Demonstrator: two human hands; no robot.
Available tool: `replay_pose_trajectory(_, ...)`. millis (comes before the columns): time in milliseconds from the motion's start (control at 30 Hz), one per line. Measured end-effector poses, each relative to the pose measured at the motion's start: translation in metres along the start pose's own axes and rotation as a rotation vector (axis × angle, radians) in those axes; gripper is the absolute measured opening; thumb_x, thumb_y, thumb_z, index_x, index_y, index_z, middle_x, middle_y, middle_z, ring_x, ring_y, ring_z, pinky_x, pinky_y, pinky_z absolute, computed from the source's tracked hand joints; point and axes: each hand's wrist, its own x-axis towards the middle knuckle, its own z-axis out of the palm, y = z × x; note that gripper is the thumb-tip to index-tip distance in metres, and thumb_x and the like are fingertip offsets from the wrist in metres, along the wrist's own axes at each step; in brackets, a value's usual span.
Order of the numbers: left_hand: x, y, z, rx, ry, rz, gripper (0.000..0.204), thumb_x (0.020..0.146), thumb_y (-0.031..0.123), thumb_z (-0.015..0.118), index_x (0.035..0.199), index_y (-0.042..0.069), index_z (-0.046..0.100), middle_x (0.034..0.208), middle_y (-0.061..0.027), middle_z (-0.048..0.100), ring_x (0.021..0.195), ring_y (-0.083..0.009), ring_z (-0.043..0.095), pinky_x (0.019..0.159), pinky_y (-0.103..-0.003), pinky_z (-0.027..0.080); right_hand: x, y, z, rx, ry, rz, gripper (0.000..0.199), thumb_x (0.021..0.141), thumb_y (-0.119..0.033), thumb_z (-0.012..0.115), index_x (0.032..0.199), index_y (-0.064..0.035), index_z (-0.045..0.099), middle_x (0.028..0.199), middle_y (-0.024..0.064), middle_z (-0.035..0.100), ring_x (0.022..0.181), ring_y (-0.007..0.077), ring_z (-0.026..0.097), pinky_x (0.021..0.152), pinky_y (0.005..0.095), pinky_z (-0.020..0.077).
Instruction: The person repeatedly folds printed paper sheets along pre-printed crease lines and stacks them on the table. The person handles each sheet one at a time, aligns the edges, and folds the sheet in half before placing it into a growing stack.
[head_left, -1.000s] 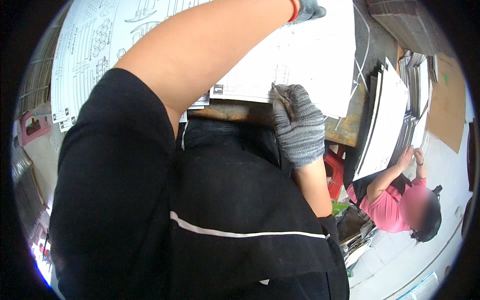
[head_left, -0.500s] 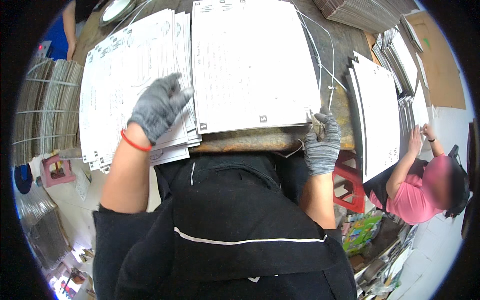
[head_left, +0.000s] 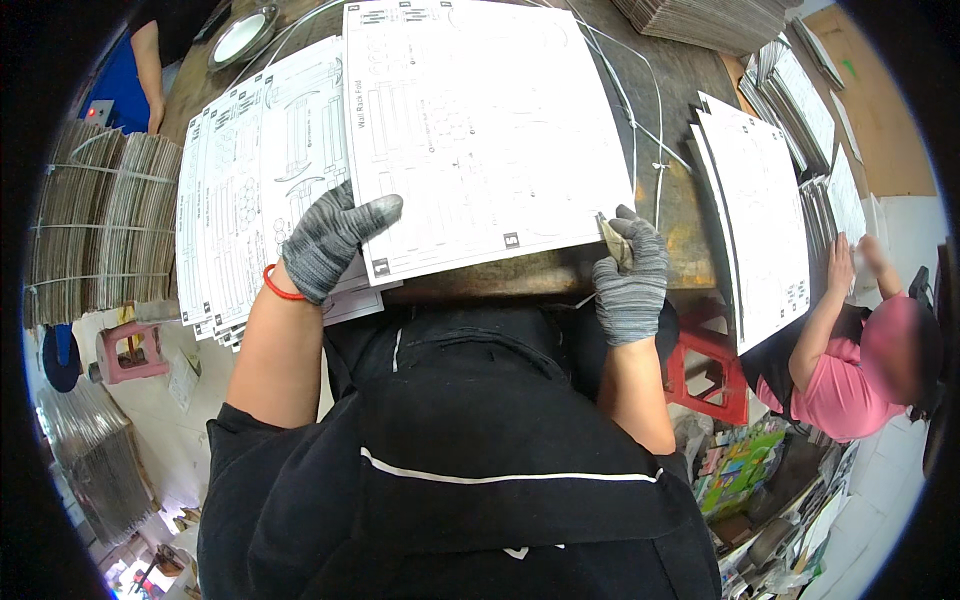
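Top white printed sheet (head_left: 480,130) lies on wooden table (head_left: 690,190) w/ gloved left hand (head_left: 328,240) spread flat on its corner, right hand (head_left: 632,275) pinching opp. corner; fanned white sheet stack (head_left: 235,190) beside looks unsorted.

Gloved hands (head_left: 330,245) on large printed sheet (head_left: 480,130)

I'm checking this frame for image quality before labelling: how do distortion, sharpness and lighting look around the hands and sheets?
Head view: fisheye bending curves the table edge and leaves a black rim; the left hand, right hand and top printed sheet are sharp; lighting is even and soft, without glare on the paper; the face of the person in pink at the right is blurred.
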Motion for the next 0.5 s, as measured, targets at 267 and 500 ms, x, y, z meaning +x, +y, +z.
replay_pose_trajectory(267, -0.026, -0.032, -0.167, 0.386, 0.563, 0.064, 0.045, 0.091, 0.008, 0.067, 0.133, 0.001, 0.052, 0.109, -0.0124, 0.067, 0.101, -0.0168, 0.060, 0.090, -0.029, 0.049, 0.012, -0.023, 0.010, 0.182, -0.025, -0.028, 0.041, 0.071, 0.008, 0.057, 0.111, 0.0026, 0.059, 0.118, 0.0200, 0.059, 0.113, 0.0303, 0.058, 0.102, 0.0382, 0.0454)
replay_pose_trajectory(500, -0.095, -0.085, -0.288, 0.777, 0.835, -0.238, 0.053, 0.087, 0.016, 0.073, 0.135, 0.004, 0.054, 0.109, -0.0132, 0.068, 0.097, -0.0197, 0.063, 0.086, -0.031, 0.049, 0.037, -0.037, 0.049, 0.210, -0.217, -0.034, 0.033, 0.082, 0.003, 0.061, 0.114, 0.0013, 0.060, 0.104, 0.0159, 0.069, 0.096, 0.0231, 0.068, 0.090, 0.0306, 0.0523)
